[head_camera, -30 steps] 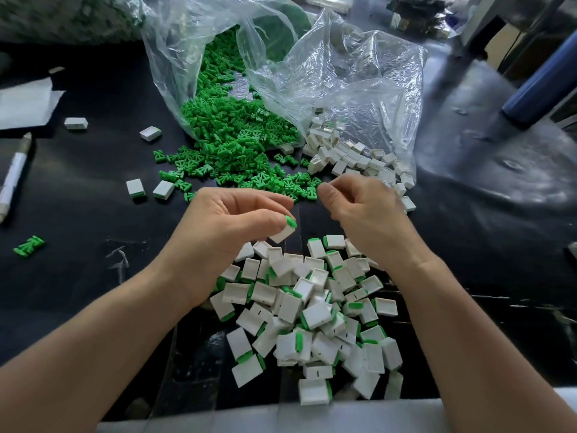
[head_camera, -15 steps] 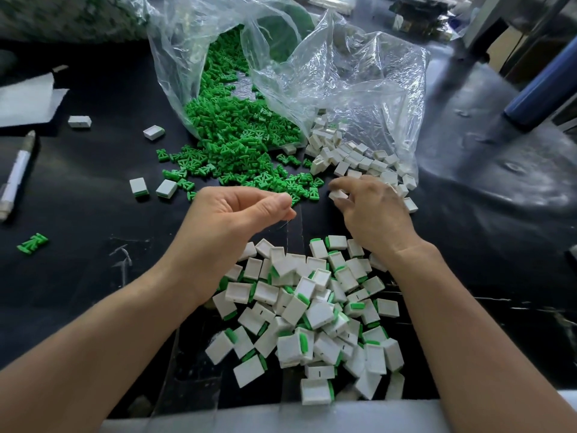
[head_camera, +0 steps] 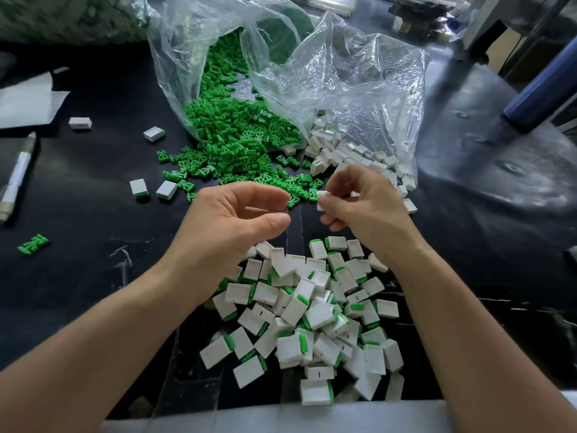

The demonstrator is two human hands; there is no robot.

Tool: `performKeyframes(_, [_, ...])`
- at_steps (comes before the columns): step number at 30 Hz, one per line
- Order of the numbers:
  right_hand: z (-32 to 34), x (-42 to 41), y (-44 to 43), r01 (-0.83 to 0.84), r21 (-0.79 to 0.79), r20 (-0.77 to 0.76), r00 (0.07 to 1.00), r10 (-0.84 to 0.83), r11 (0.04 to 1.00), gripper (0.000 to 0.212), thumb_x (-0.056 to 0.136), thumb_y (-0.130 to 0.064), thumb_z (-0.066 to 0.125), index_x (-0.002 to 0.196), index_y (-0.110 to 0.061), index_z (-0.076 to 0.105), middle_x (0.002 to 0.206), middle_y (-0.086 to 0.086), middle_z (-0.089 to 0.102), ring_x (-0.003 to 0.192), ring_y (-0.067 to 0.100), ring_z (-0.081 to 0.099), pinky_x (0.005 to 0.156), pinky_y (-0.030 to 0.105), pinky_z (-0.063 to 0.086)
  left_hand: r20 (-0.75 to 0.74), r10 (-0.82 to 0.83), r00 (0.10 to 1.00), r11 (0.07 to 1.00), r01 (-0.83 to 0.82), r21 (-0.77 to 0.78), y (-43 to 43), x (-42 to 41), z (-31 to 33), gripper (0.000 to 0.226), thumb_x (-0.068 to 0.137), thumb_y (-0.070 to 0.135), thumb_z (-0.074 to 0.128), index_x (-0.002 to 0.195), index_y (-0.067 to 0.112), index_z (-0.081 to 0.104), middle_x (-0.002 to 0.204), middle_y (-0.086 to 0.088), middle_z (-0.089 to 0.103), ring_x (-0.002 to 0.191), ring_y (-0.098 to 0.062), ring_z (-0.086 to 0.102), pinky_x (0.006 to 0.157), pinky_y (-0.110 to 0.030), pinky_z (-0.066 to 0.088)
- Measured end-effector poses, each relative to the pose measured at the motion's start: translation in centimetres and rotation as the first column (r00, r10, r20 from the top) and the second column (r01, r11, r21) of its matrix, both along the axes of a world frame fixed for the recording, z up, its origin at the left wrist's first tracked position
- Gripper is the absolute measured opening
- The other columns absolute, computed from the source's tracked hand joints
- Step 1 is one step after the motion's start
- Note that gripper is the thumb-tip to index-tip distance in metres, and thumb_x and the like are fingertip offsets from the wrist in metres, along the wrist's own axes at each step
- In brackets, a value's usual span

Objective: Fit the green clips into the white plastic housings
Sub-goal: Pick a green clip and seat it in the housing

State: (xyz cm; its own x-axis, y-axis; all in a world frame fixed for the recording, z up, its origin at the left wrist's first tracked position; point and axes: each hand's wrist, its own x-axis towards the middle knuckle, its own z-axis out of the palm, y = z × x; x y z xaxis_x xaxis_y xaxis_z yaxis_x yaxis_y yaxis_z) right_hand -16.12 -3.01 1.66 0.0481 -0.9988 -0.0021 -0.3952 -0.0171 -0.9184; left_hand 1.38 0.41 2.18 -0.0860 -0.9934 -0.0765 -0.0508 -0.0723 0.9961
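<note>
Across the black desk [head_camera: 78, 276], 2 clear plastic bags [head_camera: 359, 89] lie open at the back, 1 spilling a heap of green clips [head_camera: 237, 135] and the other loose white housings [head_camera: 352, 154]. A pile of housings [head_camera: 312, 307] with green showing at their edges, some marked with a short dark dash, lies nearer, between the forearms. Above that pile the left hand [head_camera: 237, 220] hovers with its grip loosely curled, thumb and forefinger apart and nothing visible between them, while the right hand [head_camera: 362, 207] has its grip pinched by thumb and fingertips on 1 white housing [head_camera: 323, 195], just beside the clip heap's near fringe.
</note>
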Motion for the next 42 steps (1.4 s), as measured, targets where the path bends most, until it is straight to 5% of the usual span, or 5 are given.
performKeyframes(9, [1.1,2.0,1.6,-0.282,0.094,0.293,0.924,0.244,0.955,0.011,0.089,-0.007,0.055,0.079,-0.009,0.06,0.063,-0.001,0.066,0.057,0.012,0.064,0.055,0.023,0.054,-0.029,-0.078,0.997,0.997,0.078,0.027,0.1,0.0,0.1,0.019,0.063,0.015,0.07,0.082,0.013,0.07,0.073,-0.006,0.073,0.062,-0.011,0.068,0.055,-0.018,0.054])
performKeyframes(15, [-1.0,0.8,0.2,-0.009,-0.171,-0.419,0.905,-0.065,0.985,0.023,0.09,-0.02,0.057,0.113,-0.018,0.063,0.089,-0.004,0.059,0.084,0.009,0.055,0.08,0.02,0.043,-0.003,-0.067,0.998,0.997,0.067,0.033,0.0,0.0,-0.1,0.019,0.07,-0.004,0.07,0.072,0.015,0.071,0.067,-0.004,0.071,0.063,-0.016,0.066,0.054,-0.021,0.055])
performKeyframes(22, [-2.1,0.7,-1.1,-0.078,-0.093,-0.663,0.749,-0.003,0.993,0.042,0.093,-0.026,0.051,0.135,-0.024,0.046,0.1,-0.003,0.034,0.11,0.02,0.042,0.092,0.029,0.033,-0.023,-0.044,0.999,0.998,0.045,0.041,0.0,-0.1,0.2,0.019,0.071,-0.006,0.07,0.072,0.013,0.07,0.065,-0.004,0.07,0.061,-0.015,0.064,0.054,-0.02,0.055])
performKeyframes(38, [-2.1,0.3,-1.1,-0.047,-0.2,-0.618,0.781,-0.088,0.979,0.02,0.095,-0.02,0.045,0.101,-0.01,0.061,0.097,0.004,0.055,0.093,0.021,0.05,0.077,0.027,0.035,-0.017,-0.028,0.999,0.999,0.028,0.032,0.0,-0.2,0.1,0.021,0.073,-0.006,0.068,0.074,0.015,0.071,0.064,0.002,0.071,0.056,-0.003,0.063,0.055,-0.012,0.05])
performKeyframes(42, [-0.7,0.2,-0.3,0.044,-0.252,-0.454,0.877,-0.159,0.967,0.028,0.096,-0.021,0.043,0.068,-0.02,0.047,0.069,-0.005,0.049,0.066,0.012,0.045,0.058,0.02,0.031,-0.016,-0.032,0.999,0.999,0.032,0.024,-0.1,-0.1,0.0,0.02,0.075,-0.003,0.068,0.076,0.017,0.071,0.064,0.004,0.07,0.056,-0.001,0.061,0.053,-0.012,0.048])
